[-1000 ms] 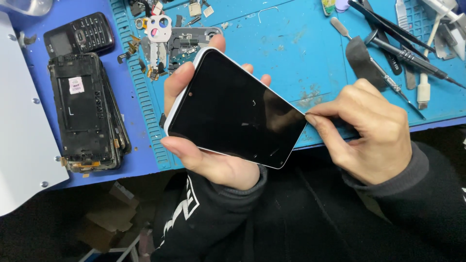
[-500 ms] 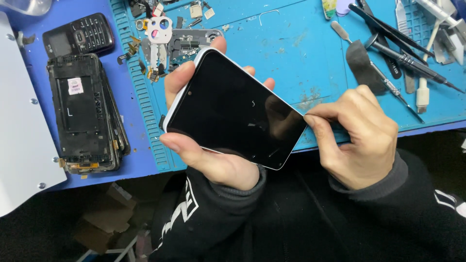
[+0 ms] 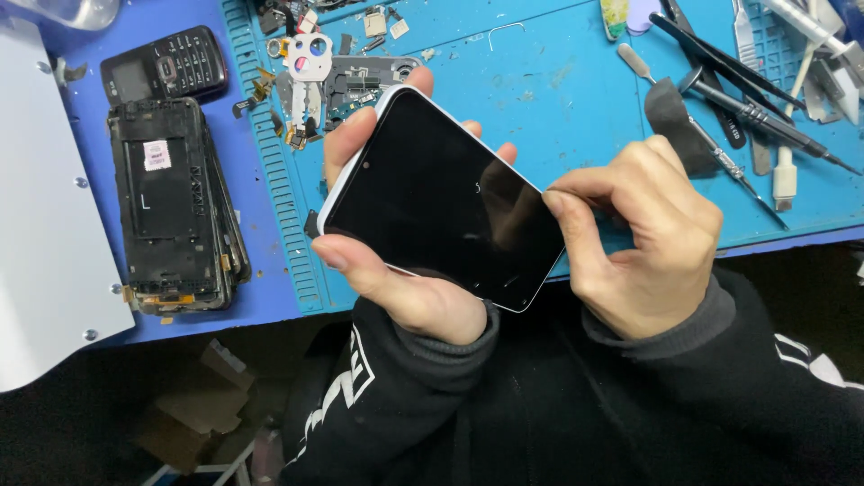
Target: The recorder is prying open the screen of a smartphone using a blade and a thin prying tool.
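From the head view, my left hand is cradling the black-screened, white-rimmed smartphone above the blue counter, fingers wrapped around it. My right hand is pinching its right edge, fingers closed. I am judging light pressure best. The metal tweezers are lying near; room is opening toward me.

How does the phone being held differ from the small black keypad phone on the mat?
The held smartphone is larger, all dark screen with a white rim; the keypad phone has buttons below a small screen. The smartphone is gripped by the left hand above the mat; the keypad phone lies flat. Both face up.
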